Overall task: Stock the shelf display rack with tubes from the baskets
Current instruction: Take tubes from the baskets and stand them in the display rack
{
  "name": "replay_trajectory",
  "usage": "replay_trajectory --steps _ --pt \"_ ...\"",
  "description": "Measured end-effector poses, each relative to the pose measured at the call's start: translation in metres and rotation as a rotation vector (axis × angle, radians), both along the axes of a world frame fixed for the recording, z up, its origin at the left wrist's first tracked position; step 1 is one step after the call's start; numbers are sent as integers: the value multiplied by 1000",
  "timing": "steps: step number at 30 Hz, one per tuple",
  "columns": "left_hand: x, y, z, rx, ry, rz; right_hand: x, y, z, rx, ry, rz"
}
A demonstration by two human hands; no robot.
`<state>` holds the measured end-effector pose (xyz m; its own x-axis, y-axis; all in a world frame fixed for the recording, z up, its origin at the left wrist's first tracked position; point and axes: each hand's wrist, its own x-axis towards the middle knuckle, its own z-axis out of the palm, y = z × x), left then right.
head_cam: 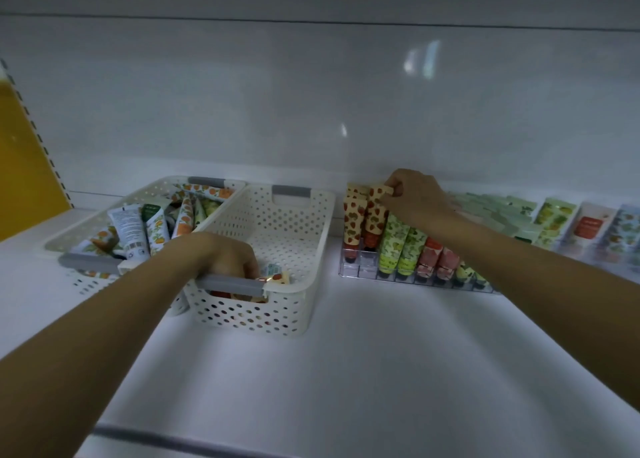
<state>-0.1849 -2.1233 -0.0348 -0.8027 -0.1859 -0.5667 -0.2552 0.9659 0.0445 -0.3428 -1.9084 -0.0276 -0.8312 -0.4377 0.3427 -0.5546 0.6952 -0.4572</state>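
Head view showed a strawberry tube [375,215] right of centre, standing cap-down in the rack [412,279], second slot from the rack's left end, beside another strawberry tube [354,222]. The right hand [414,196] reached in from the lower right, its fingertips [393,189] pinched together on that tube's flat top end. To the right in the rack stood green tubes [398,246] and pink tubes [436,260], partly hidden by the forearm. More tubes [585,225] lay lined up along the shelf [346,371] at the right edge of the frame. Left of the rack sat a nearly empty basket [294,235]; the left hand [225,256] was inside its near end, fingers curled down behind the grey handle [230,285], touching a tube [275,277] there, though a firm grip could not be told. At the left, touching it, a second basket [104,218] held many mixed tubes [156,225].
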Motion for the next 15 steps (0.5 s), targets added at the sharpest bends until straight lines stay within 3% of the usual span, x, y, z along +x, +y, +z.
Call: replay_trajectory --steps 7,11,13,15 --pt "7 -9 -1 245 202 97 2 -6 -4 231 51 -3" --pt "6 -9 5 323 357 170 26 -18 5 71 301 139" --pt "4 -10 11 359 532 191 45 -31 15 14 248 322" --pt "0 -13 15 435 746 275 62 -48 21 121 60 492"
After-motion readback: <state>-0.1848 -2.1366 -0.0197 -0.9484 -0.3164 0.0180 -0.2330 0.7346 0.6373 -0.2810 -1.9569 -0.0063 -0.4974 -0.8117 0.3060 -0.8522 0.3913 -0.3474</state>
